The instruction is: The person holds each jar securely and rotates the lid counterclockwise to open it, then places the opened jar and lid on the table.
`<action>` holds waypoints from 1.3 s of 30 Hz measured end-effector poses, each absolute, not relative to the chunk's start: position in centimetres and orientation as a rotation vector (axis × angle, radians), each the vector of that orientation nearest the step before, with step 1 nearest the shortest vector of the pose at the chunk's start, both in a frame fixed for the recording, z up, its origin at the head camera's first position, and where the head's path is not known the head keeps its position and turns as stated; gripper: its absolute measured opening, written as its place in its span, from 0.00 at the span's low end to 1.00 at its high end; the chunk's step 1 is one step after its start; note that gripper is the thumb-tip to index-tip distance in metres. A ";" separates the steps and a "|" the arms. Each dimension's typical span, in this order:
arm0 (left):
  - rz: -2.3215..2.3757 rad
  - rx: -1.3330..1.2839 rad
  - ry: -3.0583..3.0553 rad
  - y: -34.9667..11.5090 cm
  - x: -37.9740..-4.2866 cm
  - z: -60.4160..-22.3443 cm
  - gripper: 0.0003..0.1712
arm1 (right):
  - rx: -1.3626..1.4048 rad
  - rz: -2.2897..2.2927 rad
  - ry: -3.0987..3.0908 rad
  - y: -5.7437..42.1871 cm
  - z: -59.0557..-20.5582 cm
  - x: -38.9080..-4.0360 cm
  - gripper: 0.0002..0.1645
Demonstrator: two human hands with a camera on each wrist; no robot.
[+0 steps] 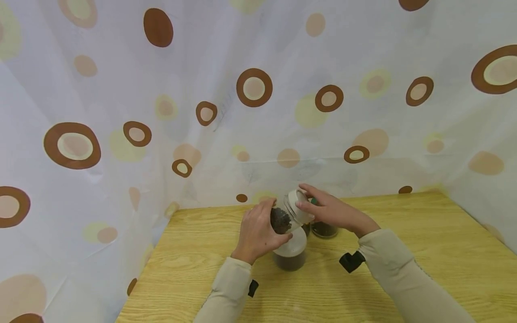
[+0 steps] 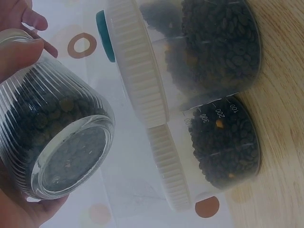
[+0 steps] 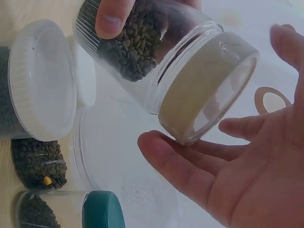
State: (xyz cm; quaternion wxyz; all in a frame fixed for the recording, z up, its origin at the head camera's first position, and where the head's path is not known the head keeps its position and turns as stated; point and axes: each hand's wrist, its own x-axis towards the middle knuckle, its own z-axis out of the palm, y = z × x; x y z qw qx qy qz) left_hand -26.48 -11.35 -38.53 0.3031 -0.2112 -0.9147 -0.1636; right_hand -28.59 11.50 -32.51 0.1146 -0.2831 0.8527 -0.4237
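My left hand (image 1: 258, 231) grips a ribbed glass jar (image 2: 61, 128) partly filled with dark seeds, fingers and thumb round its sides. The jar is tilted over the table, its cream lid (image 3: 204, 85) toward the right hand. My right hand (image 1: 337, 213) has its fingers spread about that lid; in the right wrist view the fingertips (image 3: 154, 142) lie right at the lid's lower edge and the thumb stands apart from it. Below the held jar, a wider clear jar (image 1: 290, 260) with a white ribbed lid stands on the table, also holding dark seeds.
A smaller white-lidded jar (image 2: 223, 142) of dark seeds stands beside the wider one. A jar with a teal lid (image 3: 103, 209) is near them. The wood-grain table (image 1: 420, 251) meets a patterned sheet (image 1: 274, 130) at the back and sides.
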 end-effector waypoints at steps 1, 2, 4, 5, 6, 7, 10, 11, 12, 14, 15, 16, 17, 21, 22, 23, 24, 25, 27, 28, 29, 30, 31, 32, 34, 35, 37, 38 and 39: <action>-0.429 -0.559 -2.424 -11.3 -26.5 -38.5 0.51 | -0.812 -1.249 2.496 11.5 -32.5 -28.6 0.46; -0.427 -0.559 -2.425 -11.3 -26.5 -38.5 0.51 | -0.794 -1.253 2.497 11.4 -32.5 -28.6 0.46; -0.427 -0.563 -2.427 -11.3 -26.5 -38.5 0.51 | -0.757 -1.248 2.513 11.4 -32.4 -28.6 0.45; -0.428 -0.562 -2.431 -11.2 -26.4 -38.4 0.51 | -0.737 -1.239 2.522 11.4 -32.4 -28.6 0.45; -0.432 -0.565 -2.431 -11.2 -26.4 -38.4 0.51 | -0.718 -1.227 2.532 11.4 -32.3 -28.6 0.45; -0.434 -0.567 -2.431 -11.2 -26.4 -38.4 0.51 | -0.700 -1.211 2.543 11.3 -32.3 -28.6 0.45; -0.435 -0.567 -2.433 -11.1 -26.4 -38.4 0.51 | -0.652 -1.170 2.563 11.2 -32.1 -28.5 0.46; -0.439 -0.565 -2.435 -11.1 -26.4 -38.4 0.51 | -0.641 -1.160 2.563 11.1 -32.1 -28.5 0.46; -0.437 -0.564 -2.437 -11.1 -26.4 -38.4 0.51 | -0.628 -1.153 2.562 11.0 -32.0 -28.5 0.47; -0.432 -0.563 -2.436 -11.2 -26.4 -38.4 0.51 | -0.605 -1.141 2.560 10.9 -31.9 -28.6 0.48; -0.431 -0.565 -2.434 -11.2 -26.4 -38.4 0.51 | -0.599 -1.137 2.560 10.9 -31.9 -28.6 0.48; -0.428 -0.566 -2.432 -11.2 -26.4 -38.4 0.51 | -0.595 -1.131 2.562 10.8 -31.8 -28.5 0.49; -0.424 -0.567 -2.432 -11.2 -26.4 -38.4 0.51 | -0.600 -1.129 2.565 10.8 -31.8 -28.6 0.49; -0.415 -0.570 -2.429 -11.3 -26.4 -38.4 0.51 | -0.664 -1.119 2.592 10.9 -31.7 -28.6 0.50; -0.414 -0.570 -2.430 -11.3 -26.4 -38.4 0.51 | -0.689 -1.116 2.596 11.0 -31.8 -28.6 0.49; -0.413 -0.570 -2.430 -11.3 -26.4 -38.4 0.51 | -0.723 -1.116 2.598 11.0 -31.8 -28.6 0.49; -0.414 -0.570 -2.430 -11.4 -26.4 -38.4 0.52 | -0.756 -1.120 2.598 11.1 -31.9 -28.6 0.48; -0.412 -0.571 -2.430 -11.4 -26.4 -38.4 0.52 | -0.789 -1.124 2.595 11.1 -32.0 -28.6 0.48; -0.410 -0.573 -2.432 -11.5 -26.4 -38.4 0.52 | -0.850 -1.138 2.581 11.1 -32.1 -28.7 0.47; -0.411 -0.573 -2.434 -11.5 -26.4 -38.4 0.51 | -0.869 -1.148 2.571 11.1 -32.2 -28.7 0.47; -0.412 -0.572 -2.436 -11.5 -26.4 -38.4 0.51 | -0.885 -1.158 2.563 11.1 -32.2 -28.8 0.47; -0.413 -0.571 -2.437 -11.5 -26.4 -38.4 0.51 | -0.894 -1.163 2.560 11.1 -32.3 -28.8 0.47; -0.415 -0.569 -2.440 -11.5 -26.4 -38.4 0.51 | -0.899 -1.165 2.556 11.1 -32.3 -28.8 0.47; -0.418 -0.567 -2.442 -11.6 -26.3 -38.4 0.51 | -0.905 -1.166 2.556 11.1 -32.3 -28.8 0.47; -0.421 -0.565 -2.442 -11.6 -26.3 -38.5 0.51 | -0.908 -1.161 2.561 11.1 -32.4 -28.8 0.48; -0.426 -0.564 -2.442 -11.6 -26.3 -38.5 0.51 | -0.908 -1.161 2.561 11.1 -32.4 -28.8 0.48; -0.432 -0.562 -2.445 -11.7 -26.3 -38.6 0.51 | -0.910 -1.160 2.561 11.2 -32.5 -28.8 0.48; -0.436 -0.560 -2.446 -11.7 -26.3 -38.7 0.51 | -0.912 -1.159 2.561 11.2 -32.5 -28.8 0.48; -0.443 -0.559 -2.447 -11.8 -26.3 -38.7 0.51 | -0.911 -1.159 2.561 11.2 -32.6 -28.9 0.48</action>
